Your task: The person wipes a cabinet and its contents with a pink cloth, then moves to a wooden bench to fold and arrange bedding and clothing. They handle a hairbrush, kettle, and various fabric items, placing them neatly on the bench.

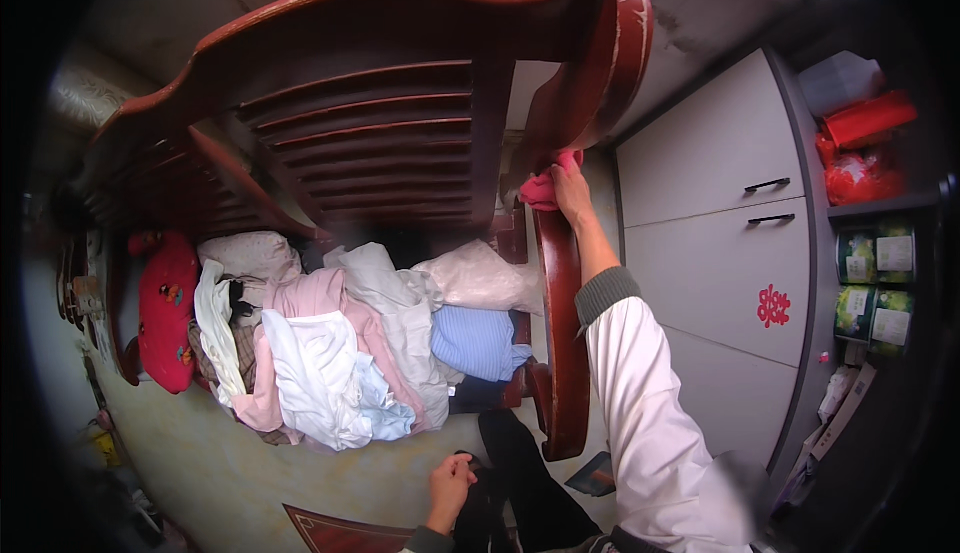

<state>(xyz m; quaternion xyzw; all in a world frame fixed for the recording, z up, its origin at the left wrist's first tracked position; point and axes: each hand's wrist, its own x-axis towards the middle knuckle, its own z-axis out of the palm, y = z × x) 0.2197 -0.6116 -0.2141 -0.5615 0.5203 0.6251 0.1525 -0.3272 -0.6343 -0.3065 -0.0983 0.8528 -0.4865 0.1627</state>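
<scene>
My right hand [571,189] grips a pink cloth [538,193] and presses it where the armrest [562,328] of a red-brown wooden bench meets its backrest post. That arm is stretched forward along the armrest. My left hand [450,487] hangs low in front of my dark trousers, fingers curled in, with no object visible in it. Heaped on the bench seat are clothes: a white garment [315,361], a pink garment [300,294] and a folded blue striped one [476,341]. The slatted backrest [375,140] rises behind them, its varnish worn at the top edge.
A red cushion [166,313] leans at the bench's far left. To the right stands a grey cabinet [712,253] with black handles. Beside it, open shelves hold green tins [874,283] and red bags [862,170]. A wooden corner [337,530] juts in at the bottom.
</scene>
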